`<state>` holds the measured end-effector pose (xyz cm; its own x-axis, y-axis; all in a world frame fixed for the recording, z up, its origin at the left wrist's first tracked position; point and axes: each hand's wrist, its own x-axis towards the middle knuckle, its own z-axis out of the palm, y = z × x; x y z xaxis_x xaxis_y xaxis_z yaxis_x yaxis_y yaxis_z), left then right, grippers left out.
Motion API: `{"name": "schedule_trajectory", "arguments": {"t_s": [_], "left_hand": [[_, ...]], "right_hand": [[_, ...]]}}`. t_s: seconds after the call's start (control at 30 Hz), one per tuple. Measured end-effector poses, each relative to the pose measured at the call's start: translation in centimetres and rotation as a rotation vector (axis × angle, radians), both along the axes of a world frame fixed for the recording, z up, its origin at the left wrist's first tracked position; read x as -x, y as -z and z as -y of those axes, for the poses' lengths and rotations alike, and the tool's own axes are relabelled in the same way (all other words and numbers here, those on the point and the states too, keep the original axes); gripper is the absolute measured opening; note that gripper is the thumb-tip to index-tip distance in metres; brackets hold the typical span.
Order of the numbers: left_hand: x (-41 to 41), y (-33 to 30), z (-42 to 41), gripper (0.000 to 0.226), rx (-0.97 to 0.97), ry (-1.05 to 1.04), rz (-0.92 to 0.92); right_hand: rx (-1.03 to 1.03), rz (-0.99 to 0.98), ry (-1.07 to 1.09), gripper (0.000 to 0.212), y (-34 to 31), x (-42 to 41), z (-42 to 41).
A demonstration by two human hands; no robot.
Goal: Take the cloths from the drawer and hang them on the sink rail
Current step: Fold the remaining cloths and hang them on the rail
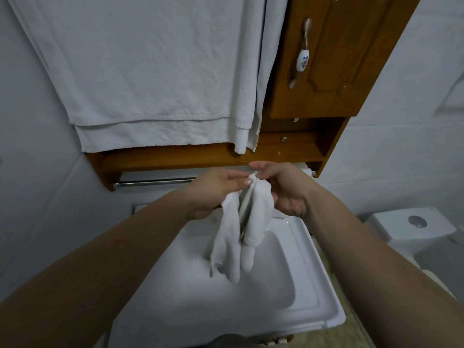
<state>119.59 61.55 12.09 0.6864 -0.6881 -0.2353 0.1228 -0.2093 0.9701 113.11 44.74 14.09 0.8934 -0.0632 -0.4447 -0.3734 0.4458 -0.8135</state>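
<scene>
A small white cloth point(236, 232) hangs bunched above the white sink point(313, 292). My left hand point(213, 192) and my right hand point(286, 189) both pinch its top edge, close together, just in front of the metal rail point(155, 182) under the wooden shelf. The cloth's lower folds dangle over the basin. The rail's left stretch is bare; its right part is hidden behind my hands. The drawer is not in view.
A large white towel point(150, 79) hangs down the wall above the wooden shelf point(200, 153). A wooden cabinet door point(334, 56) with a porcelain handle is at the upper right. A white toilet cistern point(411, 227) stands to the right of the sink.
</scene>
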Motion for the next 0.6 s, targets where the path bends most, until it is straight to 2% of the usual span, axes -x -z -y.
{"name": "schedule_trajectory", "arguments": {"t_s": [0.1,0.17,0.23,0.33,0.5,0.6], "left_hand": [[-0.53,-0.08,-0.22,0.033,0.009,0.012,-0.033],[-0.71,-0.12,-0.31,0.046,-0.005,0.029,-0.050],[-0.68,-0.04,-0.38,0.051,-0.035,0.119,-0.069],[-0.58,0.18,-0.44,0.042,-0.092,0.188,-0.051],[-0.18,0.16,-0.19,0.015,-0.217,0.038,0.139],[0.13,0.39,-0.34,0.009,-0.229,0.015,0.183]], "right_hand": [[0.144,0.030,-0.091,0.042,-0.04,0.02,0.03],[0.258,0.042,-0.135,0.045,0.08,-0.21,-0.02],[0.387,0.039,-0.181,0.049,0.19,-0.38,-0.24],[0.540,0.044,-0.230,0.049,0.19,-0.54,-0.67],[0.660,0.050,-0.172,0.044,0.45,-0.54,-0.70],[0.692,0.092,-0.192,0.045,0.67,-0.20,-0.87]]}}
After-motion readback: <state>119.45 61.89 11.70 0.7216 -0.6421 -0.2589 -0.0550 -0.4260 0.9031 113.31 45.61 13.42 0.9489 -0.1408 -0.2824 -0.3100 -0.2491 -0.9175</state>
